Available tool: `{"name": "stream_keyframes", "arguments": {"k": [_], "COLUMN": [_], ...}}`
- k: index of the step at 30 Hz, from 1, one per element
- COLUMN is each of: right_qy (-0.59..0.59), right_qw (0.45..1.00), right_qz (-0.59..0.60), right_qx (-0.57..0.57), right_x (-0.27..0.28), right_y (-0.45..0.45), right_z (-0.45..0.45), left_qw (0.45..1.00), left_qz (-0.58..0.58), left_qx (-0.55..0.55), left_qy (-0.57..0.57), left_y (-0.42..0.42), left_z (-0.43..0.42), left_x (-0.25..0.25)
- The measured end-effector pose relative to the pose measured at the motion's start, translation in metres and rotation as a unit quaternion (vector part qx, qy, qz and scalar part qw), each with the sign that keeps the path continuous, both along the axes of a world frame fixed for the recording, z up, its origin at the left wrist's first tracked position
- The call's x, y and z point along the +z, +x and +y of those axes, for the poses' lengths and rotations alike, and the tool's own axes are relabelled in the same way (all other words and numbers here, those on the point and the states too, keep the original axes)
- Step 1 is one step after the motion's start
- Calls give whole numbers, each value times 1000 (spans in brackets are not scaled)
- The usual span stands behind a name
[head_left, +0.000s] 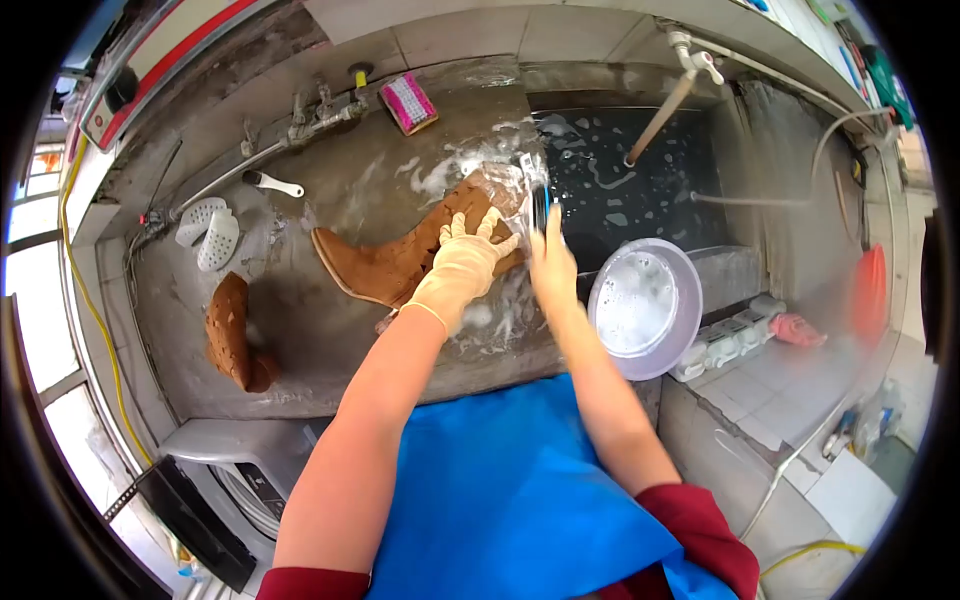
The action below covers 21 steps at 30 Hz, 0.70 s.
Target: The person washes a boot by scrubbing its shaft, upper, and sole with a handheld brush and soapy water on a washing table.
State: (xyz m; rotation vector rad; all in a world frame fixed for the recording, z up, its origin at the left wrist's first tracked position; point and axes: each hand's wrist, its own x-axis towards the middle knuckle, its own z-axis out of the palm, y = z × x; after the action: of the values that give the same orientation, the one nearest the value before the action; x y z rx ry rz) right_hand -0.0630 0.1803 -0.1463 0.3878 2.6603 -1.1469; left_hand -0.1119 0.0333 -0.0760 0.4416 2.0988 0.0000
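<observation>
On the counter (290, 340), that boot (390, 262) looks floppy and soapy-slick, so pin it mid-shaft like the spread left hand (465, 265), right hand (553, 268) gripping a brush (540, 205).

The brown boot (388, 262) lies on its side on the bench (310, 345) in front of me, toe to my left, small dark marks on its shaft and white foam around its top. At that foamy end, my brush (541, 205) is a dark blur with some blue.
</observation>
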Motion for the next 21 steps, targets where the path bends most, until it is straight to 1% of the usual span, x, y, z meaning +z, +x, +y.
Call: {"name": "stream_keyframes", "arguments": {"k": [2,3,4,5,6,7,8,10,11,12,14,15,16,17,18,19,20,21], "right_qy": [-32,-130,-48,-105,-177,-244,-300,-366,-376,-369,-377,-388,-392,-395,-400,-408,-414,-415], "right_qw": [998,980,997,989,972,945,911,880,880,886,868,852,849,842,833,825,821,816], "right_qz": [-1,-115,-11,-22,-68,-112,-153,-126,-112,-64,-85,-99,-91,-70,-50,-46,-40,-40], "right_qx": [-53,-100,-66,-99,-140,-189,-240,-274,-268,-273,-312,-338,-342,-361,-380,-388,-391,-401], "right_x": [4,43,21,-1,23,51,78,109,113,106,133,139,140,136,133,131,130,131], "right_y": [71,83,105,118,114,109,103,104,106,110,115,119,124,130,136,142,146,150], "right_z": [7,7,10,19,22,24,25,36,46,54,69,78,86,93,98,104,109,111], "left_qw": [998,996,996,990,981,967,968,946,939,940,938,939,938,946,954,941,940,965], "left_qz": [13,47,52,94,133,169,170,224,235,240,266,309,314,287,260,323,328,230], "left_qx": [46,67,58,95,131,177,168,225,242,231,206,121,113,100,86,42,34,101], "left_qy": [27,43,46,45,44,73,76,71,74,77,83,92,95,108,119,90,88,78], "left_y": [5,13,19,24,30,35,37,41,41,41,41,42,37,33,31,32,23,9], "left_z": [1,0,4,10,15,22,30,45,49,52,54,50,49,47,48,51,53,57], "left_x": [14,5,0,-4,-9,-19,-26,-38,-45,-50,-60,-80,-84,-88,-80,-71,-62,-37]}}
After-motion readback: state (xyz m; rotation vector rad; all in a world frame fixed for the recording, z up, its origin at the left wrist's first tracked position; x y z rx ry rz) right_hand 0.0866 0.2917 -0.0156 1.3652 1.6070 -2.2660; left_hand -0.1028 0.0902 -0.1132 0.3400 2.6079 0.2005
